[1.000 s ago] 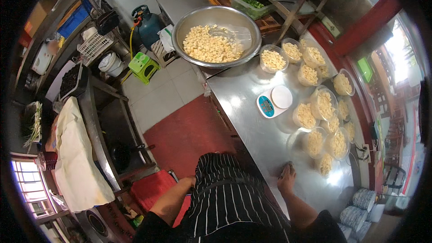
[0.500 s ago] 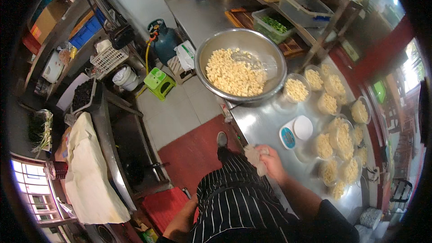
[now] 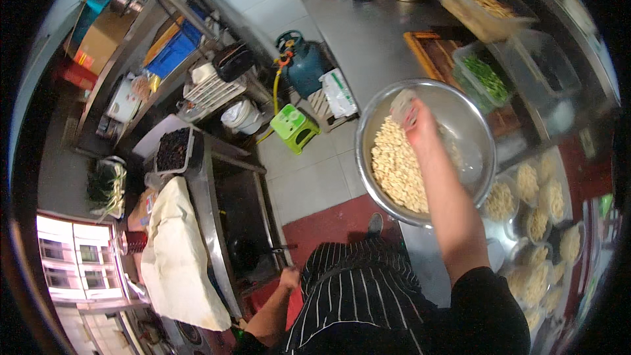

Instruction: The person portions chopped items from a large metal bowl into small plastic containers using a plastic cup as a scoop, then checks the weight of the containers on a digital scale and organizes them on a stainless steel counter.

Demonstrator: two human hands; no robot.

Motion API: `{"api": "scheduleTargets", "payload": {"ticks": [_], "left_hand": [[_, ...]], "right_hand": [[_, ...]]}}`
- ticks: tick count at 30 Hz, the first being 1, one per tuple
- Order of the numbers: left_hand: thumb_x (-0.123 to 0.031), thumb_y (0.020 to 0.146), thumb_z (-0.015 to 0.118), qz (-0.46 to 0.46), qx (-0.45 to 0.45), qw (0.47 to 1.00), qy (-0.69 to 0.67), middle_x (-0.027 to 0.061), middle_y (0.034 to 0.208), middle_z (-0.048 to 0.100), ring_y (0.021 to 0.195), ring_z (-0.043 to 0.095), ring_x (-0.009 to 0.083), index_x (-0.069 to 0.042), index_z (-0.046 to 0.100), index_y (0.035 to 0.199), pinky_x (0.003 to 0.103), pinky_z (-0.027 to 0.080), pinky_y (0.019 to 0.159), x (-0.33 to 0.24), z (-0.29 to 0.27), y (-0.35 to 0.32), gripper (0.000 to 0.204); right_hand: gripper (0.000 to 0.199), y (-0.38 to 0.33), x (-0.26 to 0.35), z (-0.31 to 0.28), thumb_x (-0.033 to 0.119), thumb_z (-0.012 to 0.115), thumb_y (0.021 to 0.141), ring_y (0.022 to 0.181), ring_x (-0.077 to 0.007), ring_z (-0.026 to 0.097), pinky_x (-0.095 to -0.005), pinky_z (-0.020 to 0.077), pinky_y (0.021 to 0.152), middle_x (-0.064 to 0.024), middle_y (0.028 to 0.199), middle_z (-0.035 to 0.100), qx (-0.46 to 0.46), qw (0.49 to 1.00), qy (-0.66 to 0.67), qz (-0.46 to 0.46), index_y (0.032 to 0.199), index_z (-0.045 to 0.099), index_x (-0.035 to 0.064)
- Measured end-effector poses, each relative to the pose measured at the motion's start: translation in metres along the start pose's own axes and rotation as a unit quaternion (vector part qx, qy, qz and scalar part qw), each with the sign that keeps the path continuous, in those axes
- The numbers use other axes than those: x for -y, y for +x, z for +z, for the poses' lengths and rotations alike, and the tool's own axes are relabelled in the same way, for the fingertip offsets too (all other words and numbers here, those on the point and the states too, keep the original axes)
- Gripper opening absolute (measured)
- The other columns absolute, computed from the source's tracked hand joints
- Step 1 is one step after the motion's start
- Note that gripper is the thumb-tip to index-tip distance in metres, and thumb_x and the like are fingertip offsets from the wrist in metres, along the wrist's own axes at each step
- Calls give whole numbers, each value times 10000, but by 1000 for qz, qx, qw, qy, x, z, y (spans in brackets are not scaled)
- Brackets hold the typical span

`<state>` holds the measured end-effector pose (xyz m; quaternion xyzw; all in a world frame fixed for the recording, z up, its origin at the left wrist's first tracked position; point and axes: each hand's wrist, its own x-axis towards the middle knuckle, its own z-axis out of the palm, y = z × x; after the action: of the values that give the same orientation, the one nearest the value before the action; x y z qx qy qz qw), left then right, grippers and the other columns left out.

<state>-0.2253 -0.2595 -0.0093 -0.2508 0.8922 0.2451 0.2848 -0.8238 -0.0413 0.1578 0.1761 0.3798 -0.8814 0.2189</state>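
Observation:
A large steel bowl [image 3: 485,177] stands on the steel counter at right, partly filled with small, pale yellow, nut-like pieces [image 3: 397,167]. Above its far left part, my right hand [image 3: 420,123] is closed around a crumpled, greyish-white cloth-like piece [image 3: 403,106]. Whether that piece is cloth or plastic is not clear. Low beside my striped apron [image 3: 368,289] hangs my left hand [image 3: 290,277], its fingers too small and shaded to read. Several clear tubs [image 3: 537,223] of the same pale pieces crowd the counter to the right of my arm.
A green stool [image 3: 294,128] and a gas cylinder [image 3: 303,69] with a yellow hose stand on the floor ahead. Beyond the bowl are a tub of chopped greens [image 3: 485,79] and a wooden board [image 3: 427,52]. A cream cloth [image 3: 181,263] covers part of the left worktop.
My right hand has moved forward from the counter's near edge to over the bowl, still with the crumpled piece. The view has swung left, and my forearm now covers part of the counter.

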Motion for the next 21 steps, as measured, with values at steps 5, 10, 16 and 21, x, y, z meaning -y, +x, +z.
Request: {"api": "scheduleTargets", "payload": {"ticks": [5, 10, 16, 21], "left_hand": [[-235, 916, 540, -162, -152, 908, -354, 163, 983, 681, 926, 622, 179, 44, 607, 1124, 323, 477, 793, -52, -80, 63, 354], [-170, 940, 532, -15, -105, 827, -552, 134, 1029, 638, 968, 584, 197, 11, 439, 1360, 305, 450, 894, -208, -193, 141, 467], [-204, 921, 568, 123, -48, 846, -517, 151, 1130, 595, 920, 604, 213, -69, 266, 1466, 319, 481, 839, -323, -246, 221, 637], [-121, 887, 513, 129, -22, 904, -406, 256, 1058, 623, 895, 662, 310, -130, 241, 1465, 402, 515, 772, -366, -280, 261, 638]], "right_hand": [[458, 26, 46, 74, 175, 574, 925, 1241, -278, 477, -392, 395, 1045, -154, 1351, 480, 97, 938, -191, -271, 1327, 443, 1], [546, 5, 65, -8, 182, 595, 907, 1322, -343, 390, -422, 330, 1083, -187, 1423, 414, 51, 704, -634, -316, 1397, 395, 44], [658, -43, 90, -99, 239, 641, 864, 1294, -380, 403, -419, 306, 1099, -216, 1421, 398, -88, 409, -855, -306, 1419, 355, 31], [689, -60, 85, -117, 334, 603, 889, 1347, -365, 344, -399, 257, 1127, -235, 1452, 359, -188, 493, -838, -136, 1431, 337, 2]]}}
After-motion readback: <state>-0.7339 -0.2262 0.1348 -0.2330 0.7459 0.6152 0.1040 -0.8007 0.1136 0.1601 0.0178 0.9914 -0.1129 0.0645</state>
